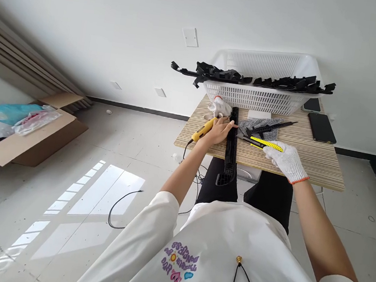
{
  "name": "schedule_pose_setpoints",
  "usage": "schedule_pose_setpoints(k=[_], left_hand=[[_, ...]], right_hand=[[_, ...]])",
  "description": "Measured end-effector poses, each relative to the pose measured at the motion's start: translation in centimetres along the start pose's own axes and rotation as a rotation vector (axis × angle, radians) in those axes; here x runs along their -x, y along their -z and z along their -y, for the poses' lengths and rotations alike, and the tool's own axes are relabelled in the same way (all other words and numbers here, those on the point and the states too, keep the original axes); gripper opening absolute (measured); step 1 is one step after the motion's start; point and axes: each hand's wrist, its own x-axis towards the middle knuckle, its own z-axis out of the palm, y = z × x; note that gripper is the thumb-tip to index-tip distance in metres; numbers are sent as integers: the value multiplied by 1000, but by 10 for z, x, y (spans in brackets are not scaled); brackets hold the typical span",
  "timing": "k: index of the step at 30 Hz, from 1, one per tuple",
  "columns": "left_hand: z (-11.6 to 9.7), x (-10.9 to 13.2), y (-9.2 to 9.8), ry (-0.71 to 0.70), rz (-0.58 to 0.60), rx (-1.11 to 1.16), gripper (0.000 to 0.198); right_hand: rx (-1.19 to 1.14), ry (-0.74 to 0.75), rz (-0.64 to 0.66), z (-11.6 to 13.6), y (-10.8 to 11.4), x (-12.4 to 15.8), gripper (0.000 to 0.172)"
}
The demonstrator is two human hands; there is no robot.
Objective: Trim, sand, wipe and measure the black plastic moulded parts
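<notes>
A long black plastic trim strip [232, 142] lies lengthwise across the table, its near end jutting past the front edge. My bare left hand [220, 130] holds the strip from its left side, with fingers reaching onto it. Gripped in my gloved right hand [286, 159] is a yellow-and-black utility knife [266, 144]; its tip points left, close to the strip's right edge. Whether the blade touches the strip I cannot tell. A yellow corded tool [203, 130] lies beside my left hand, partly covered by it. Black calipers [268, 128] rest on a grey cloth [272, 134] right of the strip.
Behind, a white plastic basket [259, 97] carries several black plastic parts [224, 74] across its top. A white glove [220, 107] lies at the table's [310, 159] back left, a black phone [322, 127] at the right. An open cardboard box [46, 134] stands on the floor.
</notes>
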Motion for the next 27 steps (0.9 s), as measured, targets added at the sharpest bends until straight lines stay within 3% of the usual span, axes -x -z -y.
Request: schedule_pose_setpoints(k=[6, 15, 19, 27], left_hand=[[-1, -12, 5, 14, -33, -8, 66], [4, -67, 5, 31, 80, -105, 57], [7, -91, 5, 165, 71, -121, 65], [4, -131, 4, 215, 141, -173, 76]], right_hand=[[3, -6, -31, 0, 0, 1, 40], [-139, 30, -60, 1, -13, -23, 35], [-105, 31, -91, 5, -18, -32, 35], [-129, 38, -60, 3, -15, -34, 38]])
